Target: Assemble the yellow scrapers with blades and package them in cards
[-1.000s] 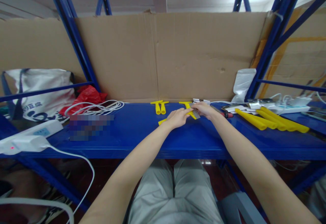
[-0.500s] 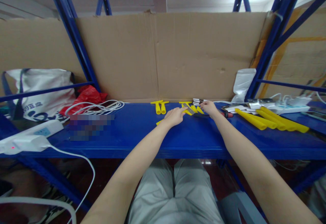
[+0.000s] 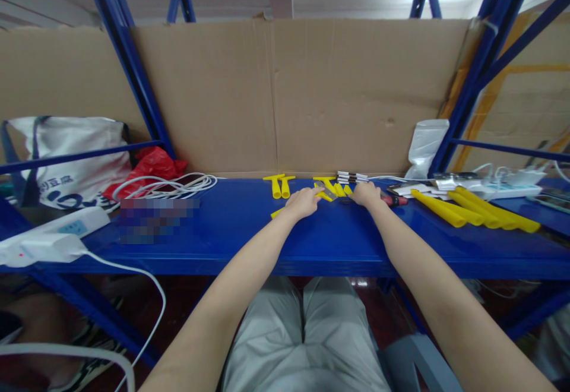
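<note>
My left hand (image 3: 303, 203) is closed around a yellow scraper (image 3: 276, 214), whose handle end shows behind the hand. A grey metal blade (image 3: 330, 192) lies at its yellow head beyond my fingertips. My right hand (image 3: 367, 194) is closed over the front part of a red-and-black screwdriver (image 3: 394, 201) on the bench; its fingertips are partly hidden. Small yellow pieces (image 3: 341, 190) lie between the hands. Behind them are a T-shaped yellow part (image 3: 324, 179) and a stack of small white-and-black pieces (image 3: 351, 177). Two yellow T-shaped parts (image 3: 280, 185) stand farther left.
Several yellow tapered tubes (image 3: 476, 211) lie on the blue bench (image 3: 222, 231) at right, near a power strip (image 3: 512, 190). At left are coiled white cables (image 3: 191, 185), a red bag (image 3: 154, 166) and another power strip (image 3: 84, 225). Cardboard (image 3: 276, 95) stands behind.
My right hand has come down and slightly nearer, from beside the small white-and-black pieces onto the screwdriver. My left hand has barely shifted, still on the scraper.
</note>
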A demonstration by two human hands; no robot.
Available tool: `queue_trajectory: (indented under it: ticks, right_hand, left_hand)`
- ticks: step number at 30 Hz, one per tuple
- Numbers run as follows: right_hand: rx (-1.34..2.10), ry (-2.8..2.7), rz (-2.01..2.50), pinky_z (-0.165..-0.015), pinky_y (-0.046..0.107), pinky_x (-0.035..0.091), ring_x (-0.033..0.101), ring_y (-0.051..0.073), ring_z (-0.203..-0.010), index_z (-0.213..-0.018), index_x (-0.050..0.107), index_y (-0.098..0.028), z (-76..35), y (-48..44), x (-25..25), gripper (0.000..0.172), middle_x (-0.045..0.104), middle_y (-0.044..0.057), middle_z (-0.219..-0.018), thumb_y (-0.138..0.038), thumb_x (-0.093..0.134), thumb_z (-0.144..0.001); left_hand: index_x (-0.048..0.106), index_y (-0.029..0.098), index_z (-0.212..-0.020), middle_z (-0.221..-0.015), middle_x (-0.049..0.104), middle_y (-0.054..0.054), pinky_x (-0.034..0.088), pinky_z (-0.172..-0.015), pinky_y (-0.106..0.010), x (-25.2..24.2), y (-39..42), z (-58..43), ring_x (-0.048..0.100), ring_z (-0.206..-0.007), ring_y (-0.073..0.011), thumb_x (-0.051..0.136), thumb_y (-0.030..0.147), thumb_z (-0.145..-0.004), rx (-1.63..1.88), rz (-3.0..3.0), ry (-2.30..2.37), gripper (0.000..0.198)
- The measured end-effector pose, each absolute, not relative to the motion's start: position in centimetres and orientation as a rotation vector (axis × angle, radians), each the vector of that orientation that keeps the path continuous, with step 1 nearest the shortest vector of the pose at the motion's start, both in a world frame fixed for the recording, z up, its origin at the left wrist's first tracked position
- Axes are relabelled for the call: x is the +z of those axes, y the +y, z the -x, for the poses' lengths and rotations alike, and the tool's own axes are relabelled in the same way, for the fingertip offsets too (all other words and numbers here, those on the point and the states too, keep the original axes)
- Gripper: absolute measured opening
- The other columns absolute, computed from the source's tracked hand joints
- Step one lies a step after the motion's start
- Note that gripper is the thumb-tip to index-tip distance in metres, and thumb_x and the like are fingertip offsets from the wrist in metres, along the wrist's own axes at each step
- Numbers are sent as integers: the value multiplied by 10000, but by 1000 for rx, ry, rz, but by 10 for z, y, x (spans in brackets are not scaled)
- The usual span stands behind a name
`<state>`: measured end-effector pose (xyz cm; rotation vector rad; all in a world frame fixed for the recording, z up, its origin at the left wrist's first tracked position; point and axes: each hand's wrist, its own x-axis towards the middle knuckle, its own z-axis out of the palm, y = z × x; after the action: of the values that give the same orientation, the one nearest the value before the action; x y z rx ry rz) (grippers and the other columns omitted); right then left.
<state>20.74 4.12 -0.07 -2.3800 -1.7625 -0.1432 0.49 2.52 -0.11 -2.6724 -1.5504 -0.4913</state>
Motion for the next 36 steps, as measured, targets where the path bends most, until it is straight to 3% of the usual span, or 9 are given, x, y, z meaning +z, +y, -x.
queue_trajectory:
  ticks: [7,14,22,26,30,33,36]
  right_hand:
    - [-249,-1884,2270,-953,455,354,459,310,-1203,-1120,620,-72,-207,46,-5,343,583,249,-1175,-108,466,-815]
    - [-165,-1692,2226,-922,437,369,509,343,-1144,-1089,609,-28,-211,40,-1,325,581,279,-1127,-152,494,-812]
    - [-219,-1395,1863,-822,324,423,579,254,-992,-907,596,-128,-212,32,12,185,630,177,-1033,-214,442,-850]
    - [87,-1245,1611,-661,269,452,622,182,-754,-927,529,-163,-204,34,17,130,647,103,-877,-250,455,-866]
    - [576,-1089,1390,-467,230,402,538,108,-459,-918,481,-180,-187,28,23,111,595,19,-684,-244,391,-909]
    - [867,-1026,1301,-436,218,385,474,88,-389,-824,489,-171,-180,20,27,110,529,-17,-554,-181,405,-895]
    - [1068,-999,1243,-472,224,424,506,99,-427,-794,518,-151,-178,17,29,106,543,-1,-533,-127,441,-863]
  left_hand:
    - [437,315,-1368,-1277,576,-65,445,-925,-399,-1,24,-5,556,-1137,-256,415,314,-914,-526,2665,-1541,455]
    - [433,328,-1369,-1282,573,-57,442,-933,-386,-1,22,-5,562,-1131,-246,423,326,-917,-531,2656,-1548,452]
    - [363,288,-1411,-1274,578,-80,449,-915,-371,-2,22,-5,567,-1127,-252,433,329,-908,-518,2638,-1541,510]
    - [305,272,-1435,-1256,590,-87,453,-903,-368,-1,20,-6,572,-1120,-258,451,333,-898,-518,2636,-1543,560]
    - [273,258,-1443,-1233,603,-96,454,-898,-368,0,18,-7,575,-1116,-262,464,349,-893,-529,2639,-1561,589]
    - [266,260,-1443,-1236,602,-97,452,-898,-368,1,17,-7,575,-1115,-263,473,366,-891,-528,2640,-1573,598]
    - [271,261,-1439,-1237,601,-99,451,-899,-369,1,17,-7,580,-1110,-267,478,376,-889,-528,2639,-1576,598]
